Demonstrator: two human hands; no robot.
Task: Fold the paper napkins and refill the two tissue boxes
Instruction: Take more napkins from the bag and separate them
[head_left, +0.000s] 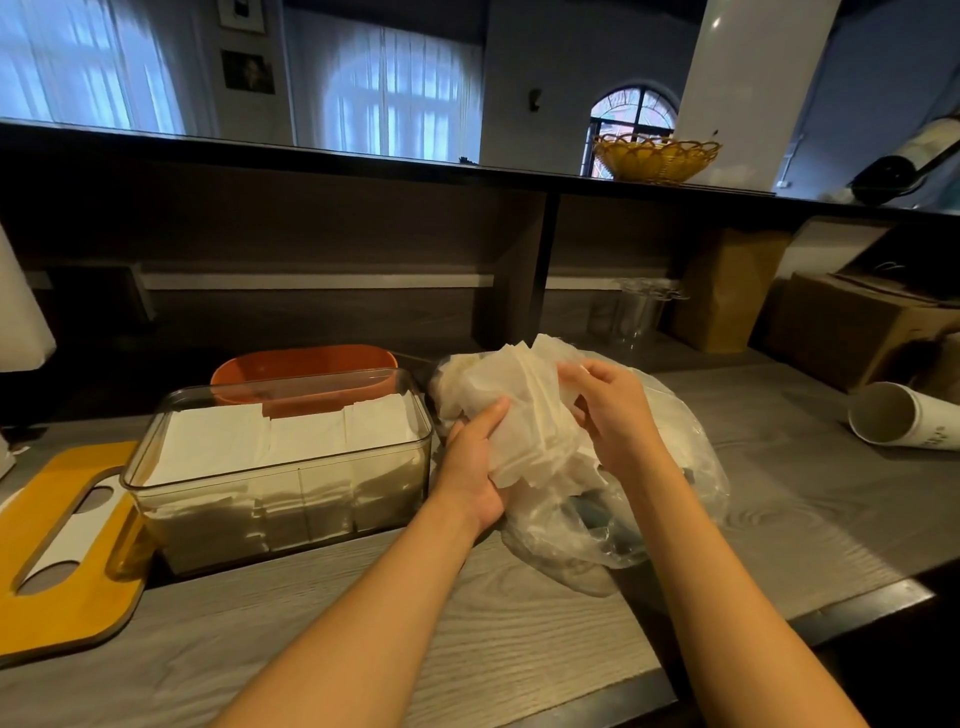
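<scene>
A bundle of white paper napkins (524, 410) sticks out of a clear plastic bag (670, 499) on the grey wooden counter. My left hand (475, 467) holds the bundle from below and the left, thumb on top. My right hand (613, 410) pinches the napkins' upper right edge. To the left stands a clear tissue box (291, 525) holding rows of folded white napkins (270, 439). Behind it sits an orange box (306, 366), its inside hidden.
A yellow wooden lid with a slot (62, 566) lies at the left edge. A white paper cup stack (904, 418) lies on its side at the right. Cardboard boxes (852, 332) and clear glasses (639, 312) stand at the back right. A wicker basket (654, 156) sits on the upper ledge.
</scene>
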